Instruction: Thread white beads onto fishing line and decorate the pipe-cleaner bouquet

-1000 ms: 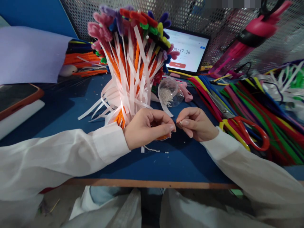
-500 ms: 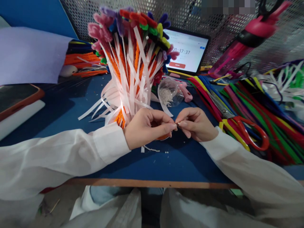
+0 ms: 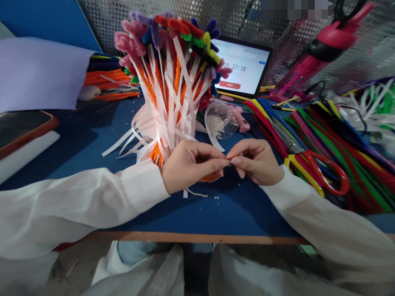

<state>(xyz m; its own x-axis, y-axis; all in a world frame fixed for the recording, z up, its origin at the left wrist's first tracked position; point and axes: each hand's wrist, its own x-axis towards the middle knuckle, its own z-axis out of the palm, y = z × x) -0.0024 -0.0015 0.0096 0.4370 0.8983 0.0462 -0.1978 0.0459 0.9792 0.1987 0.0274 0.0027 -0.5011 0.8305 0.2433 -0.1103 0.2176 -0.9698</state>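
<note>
My left hand (image 3: 193,166) and my right hand (image 3: 257,161) meet fingertip to fingertip above the table, both closed in a pinch. Whatever lies between the fingertips is too small and covered to name. Just behind my left hand stands a bunch of pipe-cleaner flowers (image 3: 177,78) with orange stems and pale pink ribbons. Below the hands a short string of small beads (image 3: 197,194) lies beside two loose beads (image 3: 216,197). A clear cup of small pearly beads (image 3: 219,119) rests on its side behind the fingers. An orange round thing (image 3: 211,177) is partly hidden under my left hand.
To the right, scissors with red handles (image 3: 331,172) lie on bundles of coloured pipe cleaners (image 3: 345,144). A tablet showing a timer (image 3: 242,68) and a pink bottle (image 3: 317,53) stand at the back. A phone (image 3: 26,129) is at the left. The wooden table edge (image 3: 197,237) runs in front.
Both hands stay in nearly the same place. The right fingertips have shifted slightly left, closer against the left ones. A small light speck at the right fingertips is now hidden.
</note>
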